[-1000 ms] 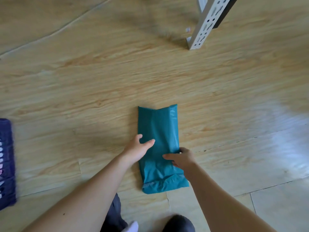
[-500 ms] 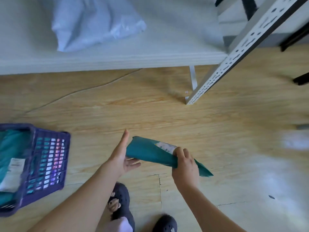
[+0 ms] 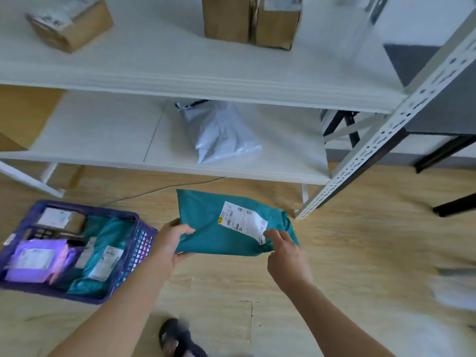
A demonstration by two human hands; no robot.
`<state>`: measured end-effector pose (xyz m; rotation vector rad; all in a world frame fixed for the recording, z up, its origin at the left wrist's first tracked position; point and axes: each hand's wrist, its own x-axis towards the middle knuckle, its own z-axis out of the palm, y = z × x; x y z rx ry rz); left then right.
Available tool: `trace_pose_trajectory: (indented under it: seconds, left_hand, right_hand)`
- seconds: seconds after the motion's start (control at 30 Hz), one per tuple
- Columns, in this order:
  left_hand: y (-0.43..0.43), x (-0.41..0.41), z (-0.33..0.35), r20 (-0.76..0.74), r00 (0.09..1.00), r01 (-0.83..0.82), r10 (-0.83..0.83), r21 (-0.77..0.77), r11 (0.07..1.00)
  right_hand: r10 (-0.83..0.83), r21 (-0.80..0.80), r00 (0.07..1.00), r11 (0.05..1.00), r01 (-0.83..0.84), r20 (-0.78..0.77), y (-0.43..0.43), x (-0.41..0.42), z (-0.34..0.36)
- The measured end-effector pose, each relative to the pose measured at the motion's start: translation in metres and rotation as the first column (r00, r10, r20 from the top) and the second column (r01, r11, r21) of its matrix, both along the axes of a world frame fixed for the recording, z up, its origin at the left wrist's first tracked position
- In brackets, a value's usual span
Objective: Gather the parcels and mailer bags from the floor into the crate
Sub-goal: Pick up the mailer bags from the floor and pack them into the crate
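Note:
I hold a teal mailer bag [image 3: 206, 222] with a white shipping label up in front of me, off the floor. My left hand [image 3: 168, 242] grips its left edge, thumb on top. My right hand [image 3: 282, 251] pinches its right end near the label. The purple crate [image 3: 140, 243] stands on the floor to the left of the bag. Inside it lie teal mailers, a purple mailer and a small brown box.
A white metal shelf unit [image 3: 231, 173] stands ahead, with a grey mailer bag [image 3: 221, 135] on its lower board and cardboard boxes [image 3: 69, 24] above. Its perforated post [image 3: 373, 148] slants down at the right. My dark shoe [image 3: 177, 338] shows below. A blurred pale parcel [image 3: 456, 289] lies on the floor at far right.
The teal bag came off the floor and was turned label-up. Both hands now hold it higher, and my view rose so that the shelves and crate show.

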<state>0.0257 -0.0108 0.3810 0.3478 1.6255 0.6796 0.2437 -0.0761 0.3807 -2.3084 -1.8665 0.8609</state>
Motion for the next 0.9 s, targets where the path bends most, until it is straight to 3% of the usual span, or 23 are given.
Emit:
trace_pose_trajectory:
  seconds: [0.33, 0.63, 0.9]
  left_hand:
    - [-0.036, -0.103, 0.095, -0.016, 0.992, -0.12, 0.125, 0.173, 0.978]
    - [-0.037, -0.245, 0.128, -0.043, 0.977, -0.192, 0.207, 0.233, 0.953]
    - [-0.009, -0.397, 0.087, 0.012, 0.907, -0.42, 0.42, 0.061, 0.905]
  right_hand:
    - [0.168, 0.025, 0.986, 0.985, -0.168, 0.023, 0.024, -0.065, 0.084]
    - [0.281, -0.014, 0.96, 0.96, -0.281, 0.015, 0.052, -0.207, 0.097]
    - [0.328, -0.121, 0.944, 0.936, -0.329, -0.035, 0.072, -0.373, 0.078]
